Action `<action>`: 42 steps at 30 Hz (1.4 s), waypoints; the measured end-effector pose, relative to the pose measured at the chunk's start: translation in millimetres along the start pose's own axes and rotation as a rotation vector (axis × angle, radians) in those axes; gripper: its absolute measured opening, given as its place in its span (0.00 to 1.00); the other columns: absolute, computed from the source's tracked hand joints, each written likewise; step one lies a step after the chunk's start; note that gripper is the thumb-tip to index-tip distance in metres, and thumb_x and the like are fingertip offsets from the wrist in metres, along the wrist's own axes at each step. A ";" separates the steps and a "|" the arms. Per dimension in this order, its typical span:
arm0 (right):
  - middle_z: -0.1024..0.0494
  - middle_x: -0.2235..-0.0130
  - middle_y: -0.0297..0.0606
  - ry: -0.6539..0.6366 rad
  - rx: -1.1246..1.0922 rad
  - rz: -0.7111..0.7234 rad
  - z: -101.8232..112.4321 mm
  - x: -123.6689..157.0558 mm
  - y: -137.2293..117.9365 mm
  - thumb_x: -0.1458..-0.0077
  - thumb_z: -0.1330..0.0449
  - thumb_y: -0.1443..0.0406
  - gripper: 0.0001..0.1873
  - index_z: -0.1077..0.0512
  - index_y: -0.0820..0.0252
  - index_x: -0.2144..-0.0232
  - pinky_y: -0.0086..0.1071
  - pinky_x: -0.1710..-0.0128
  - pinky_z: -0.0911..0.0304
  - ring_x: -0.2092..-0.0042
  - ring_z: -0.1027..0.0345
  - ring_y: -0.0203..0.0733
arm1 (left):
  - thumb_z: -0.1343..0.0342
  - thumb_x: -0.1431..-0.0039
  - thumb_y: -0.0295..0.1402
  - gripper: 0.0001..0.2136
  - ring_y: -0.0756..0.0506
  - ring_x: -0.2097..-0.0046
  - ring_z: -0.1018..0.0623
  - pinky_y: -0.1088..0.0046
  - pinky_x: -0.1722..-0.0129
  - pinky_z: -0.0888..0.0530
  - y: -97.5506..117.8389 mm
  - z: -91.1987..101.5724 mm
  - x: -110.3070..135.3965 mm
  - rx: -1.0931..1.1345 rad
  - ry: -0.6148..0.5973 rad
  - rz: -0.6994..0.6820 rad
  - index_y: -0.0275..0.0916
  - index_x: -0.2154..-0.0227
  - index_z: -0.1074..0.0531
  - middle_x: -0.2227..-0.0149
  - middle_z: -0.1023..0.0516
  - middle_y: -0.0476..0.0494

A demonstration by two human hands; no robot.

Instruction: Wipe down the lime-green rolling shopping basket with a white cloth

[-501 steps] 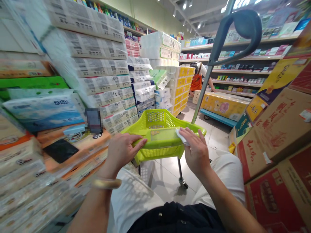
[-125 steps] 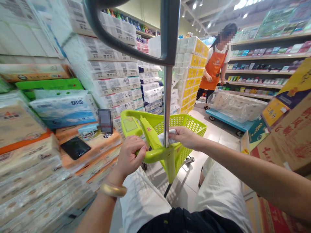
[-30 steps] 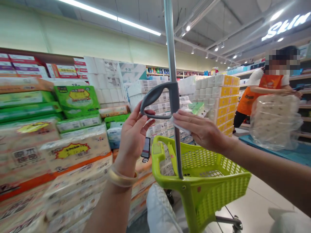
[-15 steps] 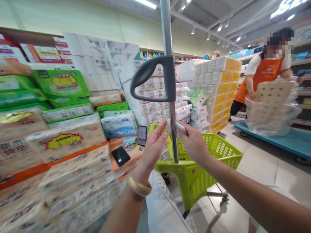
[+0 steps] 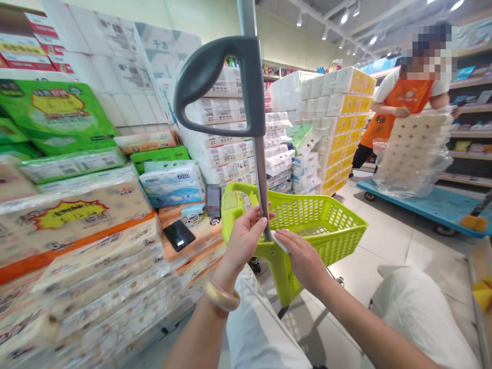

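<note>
A metal pole [image 5: 260, 171] with a grey loop handle [image 5: 253, 84] rises from a lime-green shopping basket cart [image 5: 338, 233]. My left hand [image 5: 246, 230], with a gold bangle at the wrist, is curled round the lower pole, thumb in front and fingertips behind. Just below and to the right, my right hand [image 5: 303, 256] holds a white wipe [image 5: 280, 241] under its fingers, against the foot of the pole. Part of the wipe is hidden by the fingers.
Packs of tissue paper [image 5: 80, 210] are stacked at the left, with a black phone [image 5: 179, 235] on a nearer pack. A person in an orange apron [image 5: 413, 95] leans over wrapped paper rolls [image 5: 417, 148] on a blue flatbed trolley [image 5: 403, 197]. Shelves stand behind.
My right hand has moved down the pole with the wipe to its foot. My left hand has closed round the pole. The view has shifted right and down.
</note>
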State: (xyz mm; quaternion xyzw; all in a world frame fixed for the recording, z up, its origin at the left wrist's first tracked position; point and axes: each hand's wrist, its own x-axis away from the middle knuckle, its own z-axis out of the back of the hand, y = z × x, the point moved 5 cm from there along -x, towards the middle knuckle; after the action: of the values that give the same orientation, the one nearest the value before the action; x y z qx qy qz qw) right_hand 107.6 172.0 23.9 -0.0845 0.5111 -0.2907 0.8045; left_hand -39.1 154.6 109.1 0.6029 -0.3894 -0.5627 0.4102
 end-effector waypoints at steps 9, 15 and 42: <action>0.22 0.46 0.44 -0.020 -0.006 -0.027 -3.9 -4.7 -10.3 0.45 0.52 0.78 0.29 0.28 0.56 0.45 0.46 0.42 0.32 0.44 0.28 0.46 | 0.41 0.43 0.34 0.20 0.45 0.55 0.22 0.69 0.54 0.26 -3.5 1.1 1.3 -0.047 -0.043 -0.050 0.39 0.48 0.27 0.59 0.20 0.43; 0.21 0.47 0.43 0.018 0.181 -0.032 -0.4 8.1 12.8 0.46 0.52 0.79 0.30 0.27 0.56 0.46 0.49 0.41 0.34 0.44 0.28 0.46 | 0.41 0.44 0.34 0.22 0.45 0.55 0.22 0.68 0.53 0.26 -6.2 2.4 0.2 -0.094 -0.062 -0.059 0.39 0.45 0.29 0.58 0.20 0.43; 0.23 0.61 0.42 0.118 0.171 0.047 -9.3 6.3 -48.0 0.49 0.44 0.74 0.17 0.26 0.58 0.57 0.41 0.57 0.33 0.59 0.30 0.47 | 0.39 0.44 0.43 0.16 0.40 0.58 0.19 0.68 0.63 0.29 7.7 17.1 37.3 -1.297 0.047 0.125 0.42 0.56 0.31 0.59 0.19 0.45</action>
State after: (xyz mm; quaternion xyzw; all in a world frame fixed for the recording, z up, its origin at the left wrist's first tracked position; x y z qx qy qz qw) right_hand 83.2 130.7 35.6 0.0139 0.5327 -0.3188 0.7838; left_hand -53.9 116.1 102.4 0.2212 0.0041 -0.6454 0.7311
